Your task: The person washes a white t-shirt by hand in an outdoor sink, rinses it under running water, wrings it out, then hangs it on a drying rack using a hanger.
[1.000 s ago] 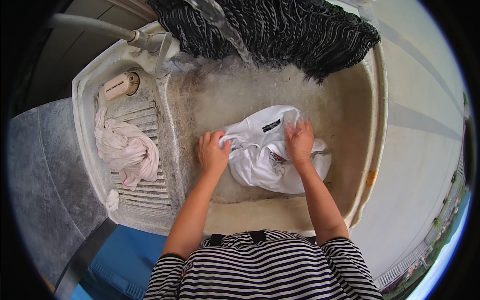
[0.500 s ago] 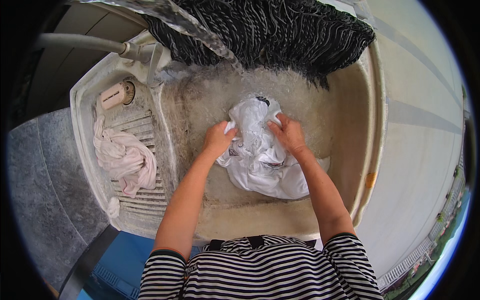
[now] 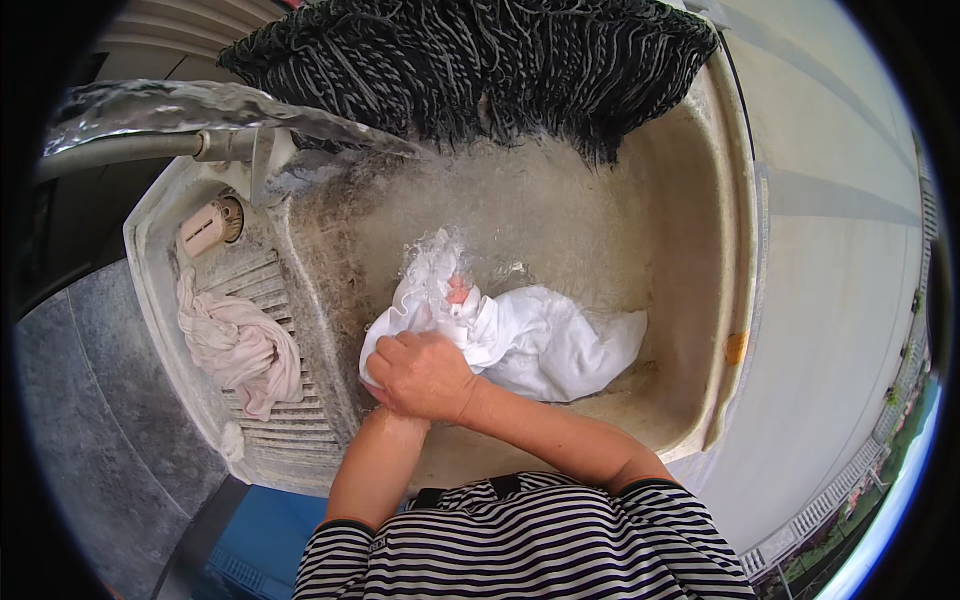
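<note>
Far left, grey stone floor [image 3: 90,420], then the ribbed draining side of the pale wash basin [image 3: 730,200]. A pink cloth [image 3: 238,345] lies crumpled on the ribs, well apart from the hands; a small pale cylindrical object [image 3: 205,228] sits near the basin's upper left corner. A metal tap pipe [image 3: 130,150] comes in from the left and throws a stream of water [image 3: 220,105] rightward into the trough. Centre: both hands bunched together over the near-left end of a white garment [image 3: 545,345]. Right hand [image 3: 425,375] lies on top, fingers curled tight around a gathered wad of the wet fabric. Left hand [image 3: 385,400] is almost wholly hidden beneath it; it looks closed on the same wad, but how firmly cannot be told. Foam and splashing water rise just beyond the knuckles. The garment's long axis runs left to right: gripped end at the hands, loose bulk trailing to the right across the basin floor, lying flat in shallow water. So the free cloth lies to the right of and slightly beyond the hands, on the right arm's side. A dark ropy mop head [image 3: 480,60] hangs over the far rim. Right of the basin, a pale concrete ledge [image 3: 840,300].
</note>
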A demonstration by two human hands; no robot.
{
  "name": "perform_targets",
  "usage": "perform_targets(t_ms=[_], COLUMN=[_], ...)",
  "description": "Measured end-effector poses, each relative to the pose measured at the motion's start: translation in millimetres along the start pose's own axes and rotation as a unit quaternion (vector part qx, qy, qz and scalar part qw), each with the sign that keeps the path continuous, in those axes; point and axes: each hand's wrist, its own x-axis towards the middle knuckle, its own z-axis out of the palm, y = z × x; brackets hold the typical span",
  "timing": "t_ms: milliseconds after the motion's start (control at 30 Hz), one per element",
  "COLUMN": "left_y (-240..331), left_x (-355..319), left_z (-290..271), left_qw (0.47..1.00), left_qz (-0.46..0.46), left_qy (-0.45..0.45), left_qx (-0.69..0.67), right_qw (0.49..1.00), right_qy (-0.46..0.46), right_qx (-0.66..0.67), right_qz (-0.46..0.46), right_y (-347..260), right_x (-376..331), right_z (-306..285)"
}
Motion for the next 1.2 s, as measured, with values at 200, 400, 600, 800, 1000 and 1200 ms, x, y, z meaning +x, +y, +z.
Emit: perform_targets(t_ms=[200,400,600,800,1000,1200], left_y=[-20.5,64.3,92.1,58.6,108.1,73.6], left_x=[-13.3,15.6,28.0,63.1,54.5,2.5], left_z=[21.7,-72.8,-8.5,-27.6,12.5,-4.6], left_qw=[0.978,0.542,0.433,0.558,0.499,0.826], left_qz=[0.023,0.366,0.24,0.433,0.27,0.189], left_qy=[0.179,0.389,0.326,0.346,0.403,0.329], left_qx=[0.103,0.648,0.806,0.618,0.718,0.417], right_qw=[0.956,0.824,0.92,0.921,0.896,0.904], right_qy=[0.119,0.279,0.182,0.226,0.238,0.28], right_qx=[-0.202,-0.239,-0.27,-0.229,-0.222,0.054], right_qz=[0.175,0.432,0.22,0.22,0.302,0.319], right_y=[153.3,195.0,204.8,195.3,235.9,163.9], right_x=[11.4,-24.7,-12.8,5.2,7.7,-14.9], right_z=[-21.9,-26.9,-68.7,-48.2,-81.6,-71.9])
